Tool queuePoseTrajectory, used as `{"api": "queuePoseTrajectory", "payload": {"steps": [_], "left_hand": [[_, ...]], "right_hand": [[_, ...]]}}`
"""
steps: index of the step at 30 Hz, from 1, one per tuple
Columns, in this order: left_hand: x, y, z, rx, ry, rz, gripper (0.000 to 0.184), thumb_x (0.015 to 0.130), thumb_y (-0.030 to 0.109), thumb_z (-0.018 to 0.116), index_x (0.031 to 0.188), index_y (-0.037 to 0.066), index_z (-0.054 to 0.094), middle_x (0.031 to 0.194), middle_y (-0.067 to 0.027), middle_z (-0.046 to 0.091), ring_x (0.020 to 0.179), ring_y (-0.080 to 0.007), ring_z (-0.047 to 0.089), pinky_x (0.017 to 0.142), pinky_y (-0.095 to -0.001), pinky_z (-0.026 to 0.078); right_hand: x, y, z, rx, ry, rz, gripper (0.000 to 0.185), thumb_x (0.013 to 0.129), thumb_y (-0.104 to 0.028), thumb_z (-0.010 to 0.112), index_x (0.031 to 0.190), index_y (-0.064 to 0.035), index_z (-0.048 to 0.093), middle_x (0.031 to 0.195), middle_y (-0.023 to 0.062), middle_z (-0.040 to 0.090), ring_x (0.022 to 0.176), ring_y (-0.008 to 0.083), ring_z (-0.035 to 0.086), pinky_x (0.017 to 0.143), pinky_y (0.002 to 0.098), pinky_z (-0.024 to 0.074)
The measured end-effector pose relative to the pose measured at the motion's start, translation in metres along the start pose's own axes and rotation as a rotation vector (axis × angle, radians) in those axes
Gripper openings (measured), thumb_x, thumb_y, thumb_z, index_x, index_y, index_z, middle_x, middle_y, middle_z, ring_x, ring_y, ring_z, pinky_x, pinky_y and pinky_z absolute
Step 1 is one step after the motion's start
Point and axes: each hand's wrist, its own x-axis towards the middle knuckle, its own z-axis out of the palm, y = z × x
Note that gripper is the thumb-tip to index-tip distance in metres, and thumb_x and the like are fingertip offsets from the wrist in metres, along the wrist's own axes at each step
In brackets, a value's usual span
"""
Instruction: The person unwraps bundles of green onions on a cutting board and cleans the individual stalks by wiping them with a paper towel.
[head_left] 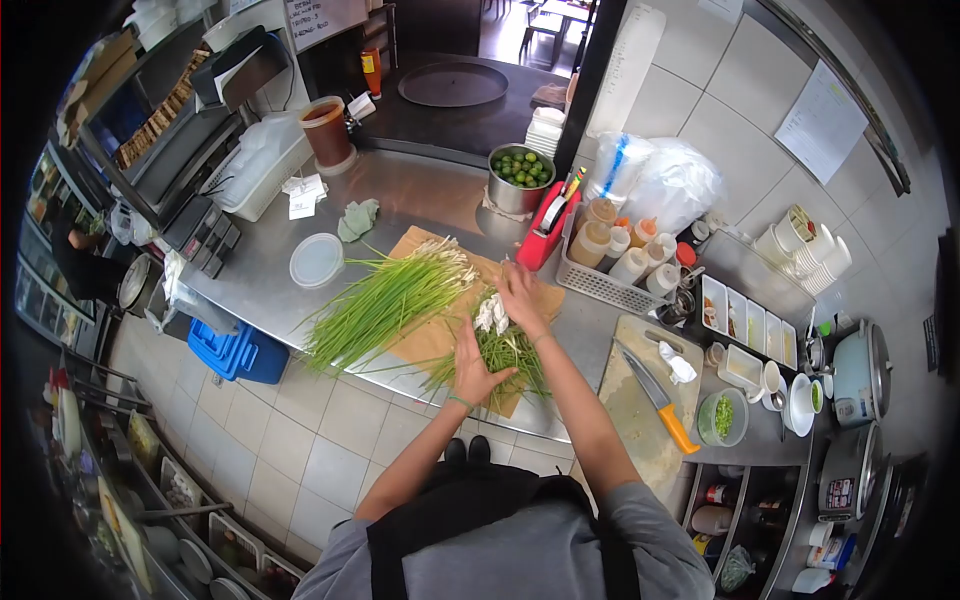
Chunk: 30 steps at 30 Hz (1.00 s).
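A large bundle of spring onions (385,310) lies on brown paper (412,346), white root ends toward the back right. To its right is a looser pile of thin green stalks (508,358), with a crumpled white thing (491,314) on top that I cannot identify for certain. My left hand (474,366) rests at the pile's left side, thumb spread from the fingers. Beyond the white thing, my right hand (520,300) reaches over the pile's far right edge with its fingers stretched out. Neither hand visibly grips anything.
On the right, a knife with an orange handle (672,425) lies on a cutting board (625,405), near a tub of chopped greens (722,418). A basket of sauce bottles (610,280), a red tape dispenser (545,228) and a pot of limes (520,190) stand behind. A lid (317,261) lies left.
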Motion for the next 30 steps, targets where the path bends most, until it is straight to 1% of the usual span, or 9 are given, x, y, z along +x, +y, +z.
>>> {"api": "queuePoseTrajectory", "payload": {"steps": [2, 5, 11, 13, 18, 21, 23, 27, 30], "left_hand": [[-0.002, -0.002, 0.005, 0.035, -0.019, 0.018, 0.118, 0.052, 0.02, 0.081, 0.136, -0.003, 0.001, 0.138, -0.0259, 0.014, 0.128, -0.039, 0.016, 0.105, -0.0399, 0.019], [-0.003, -0.013, 0.012, -0.016, -0.019, 0.018, 0.121, 0.05, 0.018, 0.082, 0.136, -0.002, 0.0, 0.139, -0.026, 0.01, 0.129, -0.04, 0.012, 0.106, -0.0402, 0.017], [0.01, 0.002, -0.004, -0.189, -0.091, 0.065, 0.111, 0.058, 0.013, 0.076, 0.136, -0.002, 0.0, 0.141, -0.0252, 0.007, 0.131, -0.0376, 0.011, 0.107, -0.0372, 0.016], [0.018, 0.001, -0.015, -0.25, -0.128, 0.069, 0.107, 0.061, 0.013, 0.074, 0.137, -0.002, -0.001, 0.142, -0.0243, 0.007, 0.131, -0.0352, 0.012, 0.107, -0.0363, 0.015], [0.043, -0.007, -0.016, -0.376, 0.086, -0.014, 0.045, 0.083, 0.013, 0.056, 0.123, -0.001, 0.043, 0.127, -0.0187, 0.042, 0.12, -0.0236, 0.038, 0.099, -0.0317, 0.029], [0.067, -0.025, -0.001, -0.495, 0.092, -0.118, 0.027, 0.087, 0.013, 0.051, 0.109, -0.002, 0.056, 0.113, -0.016, 0.055, 0.108, -0.0208, 0.05, 0.092, -0.0291, 0.037], [0.077, -0.027, -0.001, -0.593, 0.012, -0.285, 0.022, 0.086, 0.012, 0.051, 0.102, -0.001, 0.06, 0.107, -0.0142, 0.059, 0.102, -0.0206, 0.053, 0.089, -0.0293, 0.039], [0.085, -0.037, -0.007, 0.074, -0.052, 0.105, 0.039, 0.089, 0.029, 0.045, 0.122, 0.009, 0.049, 0.131, -0.021, 0.038, 0.121, -0.0354, 0.033, 0.1, -0.0385, 0.026], [0.071, -0.046, 0.01, 0.054, -0.249, 0.019, 0.046, 0.09, 0.032, 0.041, 0.131, 0.012, 0.038, 0.137, -0.0227, 0.025, 0.127, -0.0372, 0.022, 0.104, -0.0392, 0.017]], "right_hand": [[0.013, 0.007, 0.005, -0.153, -0.252, -0.009, 0.052, 0.084, -0.052, 0.038, 0.122, -0.0179, 0.048, 0.137, 0.0139, 0.029, 0.123, 0.0344, 0.027, 0.103, 0.0457, 0.0207], [0.021, 0.002, -0.004, -0.221, -0.568, -0.008, 0.052, 0.085, -0.053, 0.036, 0.118, -0.017, 0.053, 0.138, 0.0084, 0.03, 0.124, 0.0329, 0.026, 0.103, 0.0457, 0.0207], [0.009, -0.001, -0.028, -0.175, -0.495, 0.078, 0.049, 0.089, -0.046, 0.033, 0.116, -0.0122, 0.054, 0.129, 0.0135, 0.043, 0.123, 0.0314, 0.029, 0.103, 0.0406, 0.0188], [0.008, -0.003, -0.033, -0.182, -0.364, -0.021, 0.04, 0.088, -0.037, 0.039, 0.114, -0.0118, 0.056, 0.127, 0.0126, 0.045, 0.118, 0.0324, 0.036, 0.1, 0.0409, 0.0265], [0.0, 0.005, -0.031, 0.027, 0.173, -0.38, 0.022, 0.077, 0.002, 0.054, 0.098, 0.001, 0.059, 0.117, 0.0165, 0.052, 0.082, 0.0311, 0.059, 0.08, 0.0333, 0.0468], [-0.016, -0.015, -0.05, 0.229, 0.133, -0.103, 0.013, 0.077, 0.003, 0.054, 0.09, 0.0056, 0.058, 0.107, 0.0179, 0.055, 0.08, 0.0328, 0.058, 0.077, 0.0354, 0.0467], [-0.029, -0.014, -0.062, 0.163, 0.164, -0.039, 0.017, 0.084, -0.01, 0.05, 0.085, 0.006, 0.057, 0.106, 0.0177, 0.054, 0.08, 0.0343, 0.057, 0.076, 0.0399, 0.0448], [-0.068, 0.02, -0.052, -0.002, 0.169, 0.027, 0.036, 0.09, -0.029, 0.04, 0.103, 0.0015, 0.055, 0.116, 0.0195, 0.049, 0.101, 0.0338, 0.051, 0.09, 0.0428, 0.0351], [-0.097, 0.016, -0.03, -0.034, 0.125, 0.078, 0.046, 0.092, -0.034, 0.035, 0.12, 0.0004, 0.043, 0.124, 0.0221, 0.042, 0.117, 0.0342, 0.037, 0.1, 0.0441, 0.0239]]}}
